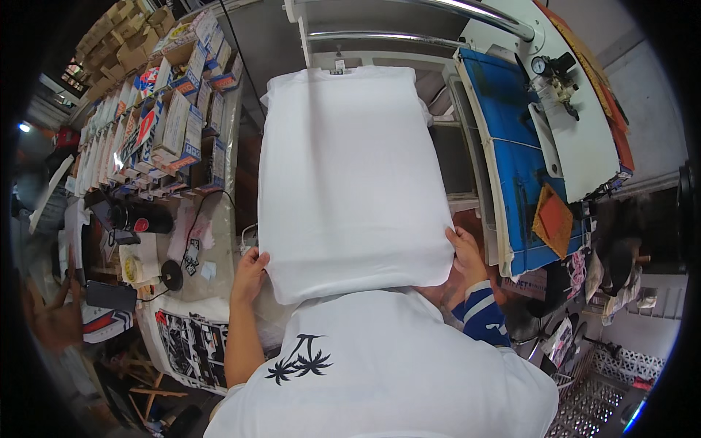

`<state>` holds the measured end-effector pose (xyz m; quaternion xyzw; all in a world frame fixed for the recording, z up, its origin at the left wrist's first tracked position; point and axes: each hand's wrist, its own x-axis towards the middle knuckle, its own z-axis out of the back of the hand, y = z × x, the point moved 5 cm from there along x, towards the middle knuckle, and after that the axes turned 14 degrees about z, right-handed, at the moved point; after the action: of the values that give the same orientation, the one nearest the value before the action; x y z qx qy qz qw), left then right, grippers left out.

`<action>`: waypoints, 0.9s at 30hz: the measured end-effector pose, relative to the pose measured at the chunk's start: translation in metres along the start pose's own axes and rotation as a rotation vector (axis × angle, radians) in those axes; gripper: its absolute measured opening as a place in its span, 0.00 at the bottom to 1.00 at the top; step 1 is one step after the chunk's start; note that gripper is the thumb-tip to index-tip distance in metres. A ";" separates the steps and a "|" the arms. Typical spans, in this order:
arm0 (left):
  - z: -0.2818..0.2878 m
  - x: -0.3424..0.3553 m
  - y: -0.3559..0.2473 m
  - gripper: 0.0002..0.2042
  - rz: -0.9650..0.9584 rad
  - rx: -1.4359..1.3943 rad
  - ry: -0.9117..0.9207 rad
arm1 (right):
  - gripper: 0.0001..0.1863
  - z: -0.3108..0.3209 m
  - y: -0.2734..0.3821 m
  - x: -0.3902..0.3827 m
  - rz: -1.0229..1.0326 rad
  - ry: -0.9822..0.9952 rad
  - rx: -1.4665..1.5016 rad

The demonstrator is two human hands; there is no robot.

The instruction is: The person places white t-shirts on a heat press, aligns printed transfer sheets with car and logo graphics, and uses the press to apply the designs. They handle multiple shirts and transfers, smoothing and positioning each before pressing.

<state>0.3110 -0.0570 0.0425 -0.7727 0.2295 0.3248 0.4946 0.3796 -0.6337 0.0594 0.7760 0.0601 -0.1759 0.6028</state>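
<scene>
A plain white T-shirt [354, 175] lies stretched flat over a board in front of me, its collar at the far end and its lower part nearest my body. My left hand [252, 271] pinches the shirt's left edge near the lower corner. On the opposite side, my right hand [465, 250] grips the right edge at nearly the same height. Both hands have thumbs toward the cloth and fingers curled at the side, partly hidden. A faint shadow band runs down the fabric. The board under the shirt is hidden.
Shelves of small cardboard boxes [179, 131] rise at the left. Metal bars [387, 36] cross beyond the shirt. A blue screen frame [504, 146] stands at the right beside a white machine panel [577, 146] with a pressure gauge [540, 66]. A phone [111, 295] sits at lower left.
</scene>
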 end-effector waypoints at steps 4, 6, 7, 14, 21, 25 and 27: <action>-0.015 -0.012 -0.002 0.07 -0.011 -0.038 -0.014 | 0.17 0.013 -0.009 -0.005 -0.012 -0.018 0.049; 0.003 -0.006 0.004 0.08 0.010 0.032 -0.042 | 0.18 0.007 -0.008 -0.007 0.018 -0.053 0.095; 0.041 0.004 0.015 0.09 0.049 0.103 -0.066 | 0.18 0.006 -0.007 -0.008 0.019 -0.076 0.104; 0.022 -0.011 0.025 0.13 0.041 -0.012 0.040 | 0.17 0.028 -0.022 -0.006 -0.044 -0.067 -0.167; 0.014 -0.006 0.022 0.13 0.086 -0.014 -0.030 | 0.15 0.036 -0.012 -0.010 0.014 -0.086 -0.041; 0.018 -0.008 0.030 0.13 0.070 -0.023 -0.051 | 0.14 0.036 -0.012 -0.005 0.062 -0.070 -0.080; 0.017 -0.010 0.031 0.12 0.068 -0.013 -0.075 | 0.15 0.035 -0.011 -0.004 0.083 -0.077 -0.122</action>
<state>0.2786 -0.0535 0.0254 -0.7551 0.2345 0.3718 0.4865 0.3657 -0.6635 0.0438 0.7322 0.0155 -0.1766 0.6577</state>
